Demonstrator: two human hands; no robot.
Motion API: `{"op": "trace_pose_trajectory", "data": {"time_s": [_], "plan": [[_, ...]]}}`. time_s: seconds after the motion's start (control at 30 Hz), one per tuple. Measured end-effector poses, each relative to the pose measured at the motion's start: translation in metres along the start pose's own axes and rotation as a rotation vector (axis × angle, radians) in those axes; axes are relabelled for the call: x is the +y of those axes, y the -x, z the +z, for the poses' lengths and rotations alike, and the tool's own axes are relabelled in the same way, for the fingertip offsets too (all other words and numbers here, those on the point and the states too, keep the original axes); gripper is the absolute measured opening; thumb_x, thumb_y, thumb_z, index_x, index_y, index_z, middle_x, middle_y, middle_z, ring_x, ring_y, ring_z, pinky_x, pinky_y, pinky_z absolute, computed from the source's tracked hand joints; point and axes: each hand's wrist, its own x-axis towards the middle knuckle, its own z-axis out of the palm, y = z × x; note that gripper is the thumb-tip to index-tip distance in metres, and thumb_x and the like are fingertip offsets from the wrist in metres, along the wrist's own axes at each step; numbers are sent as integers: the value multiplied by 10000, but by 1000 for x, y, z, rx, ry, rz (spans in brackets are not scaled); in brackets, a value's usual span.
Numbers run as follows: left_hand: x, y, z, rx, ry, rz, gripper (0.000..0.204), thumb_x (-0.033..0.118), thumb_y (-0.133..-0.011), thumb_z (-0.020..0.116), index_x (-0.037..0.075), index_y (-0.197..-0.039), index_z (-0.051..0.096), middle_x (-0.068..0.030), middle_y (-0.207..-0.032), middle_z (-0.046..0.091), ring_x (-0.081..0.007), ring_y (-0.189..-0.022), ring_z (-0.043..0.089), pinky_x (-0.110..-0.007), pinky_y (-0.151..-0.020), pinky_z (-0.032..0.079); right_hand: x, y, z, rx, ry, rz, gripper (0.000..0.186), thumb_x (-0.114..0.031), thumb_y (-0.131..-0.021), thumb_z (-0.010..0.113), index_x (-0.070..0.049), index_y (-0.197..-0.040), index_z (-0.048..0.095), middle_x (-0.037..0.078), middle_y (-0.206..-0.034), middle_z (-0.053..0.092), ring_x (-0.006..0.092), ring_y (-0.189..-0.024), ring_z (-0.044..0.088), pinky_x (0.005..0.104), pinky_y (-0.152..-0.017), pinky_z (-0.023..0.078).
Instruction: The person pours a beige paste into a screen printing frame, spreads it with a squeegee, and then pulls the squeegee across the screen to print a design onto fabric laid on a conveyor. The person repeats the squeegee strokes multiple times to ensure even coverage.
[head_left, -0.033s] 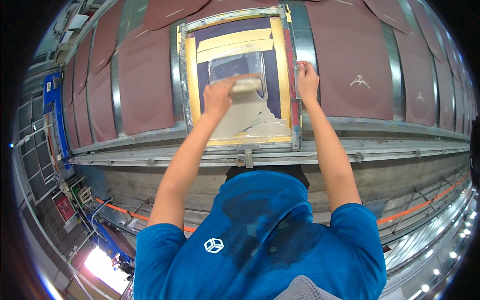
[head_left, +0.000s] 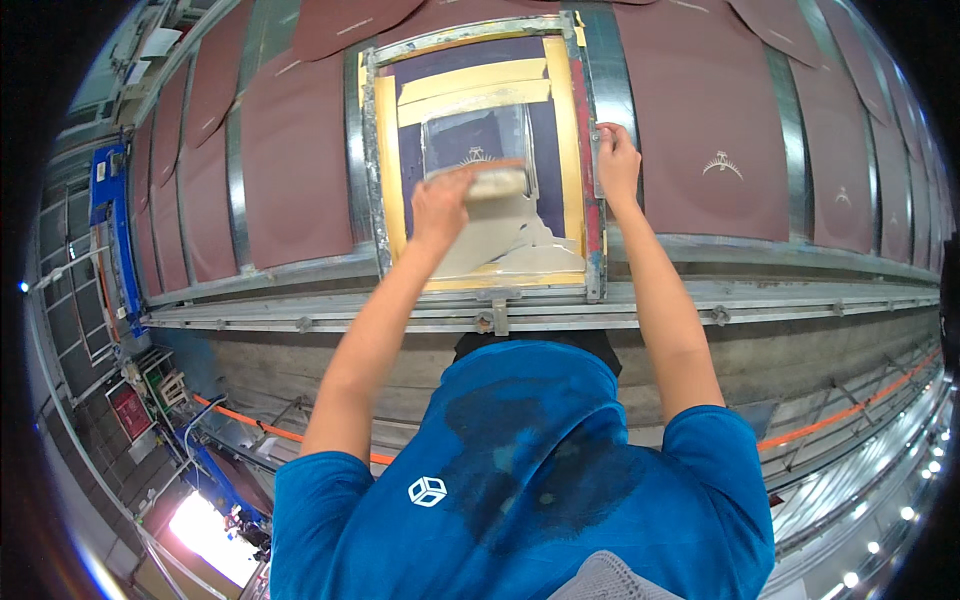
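A screen-printing frame (head_left: 590, 232) lies over a maroon fabric piece, its purple mesh (head_left: 551, 140) bordered by yellow tape. My left hand (head_left: 440, 204) is closed on the left end of a squeegee (head_left: 497, 183), which is slightly blurred and lies crosswise on the mesh. Grey-beige ink (head_left: 490, 238) spreads over the near part of the screen, below the squeegee. Beyond the blade, part of a pale crest design (head_left: 476, 156) shows. My right hand (head_left: 618, 160) grips the frame's right edge with bent fingers, near a metal side plate.
Maroon fabric pieces (head_left: 296, 160) lie along the table on both sides; one at right carries a pale crest print (head_left: 722, 166). A metal rail (head_left: 400, 318) runs along the near table edge. At far left stands a blue machine part (head_left: 110, 230).
The squeegee in my left hand has moved slightly toward me, baring more of the crest design. My right hand stays at the frame's edge.
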Motion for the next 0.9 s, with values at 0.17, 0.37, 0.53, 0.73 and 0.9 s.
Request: {"op": "trace_pose_trajectory", "data": {"time_s": [0.17,0.37,0.53,0.73,0.9], "plan": [[45,85,-37,-46,-10,29,451,-35,-702,613,141,-1115,659,-25,-1138,688,-198,-1079,631,-389,-845,426,-20,14,-13,-7,-12,9,224,-258,-973,522,-101,-1052,661,164,-690,639,332,-662,644,446,-631,464],[48,115,-59,-208,138,-7,395,8,-759,629,132,-1133,651,-56,-1119,691,-246,-1037,648,-411,-823,461,-5,22,-10,-82,83,105,231,-300,-972,510,-148,-1077,649,168,-736,658,365,-777,656,472,-697,467],[21,66,-48,-585,227,-280,356,150,-754,724,78,-1099,675,-122,-955,717,-347,-899,672,-432,-804,523,5,29,2,-15,0,83,215,-273,-973,516,-140,-1065,658,154,-692,637,333,-688,632,452,-664,462],[-30,21,-21,-1093,419,-96,466,114,-647,801,35,-1094,695,-136,-930,728,-237,-810,681,-357,-762,527,-21,37,-2,-25,29,115,215,-255,-979,504,-124,-1063,653,144,-718,647,306,-714,640,440,-691,466],[-56,-33,-35,-1156,663,-304,479,110,-598,819,30,-1056,704,-63,-905,721,-165,-844,653,-327,-766,520,-17,32,-13,-8,36,70,220,-274,-979,516,-123,-1066,649,125,-682,625,298,-692,631,429,-677,469]]}}
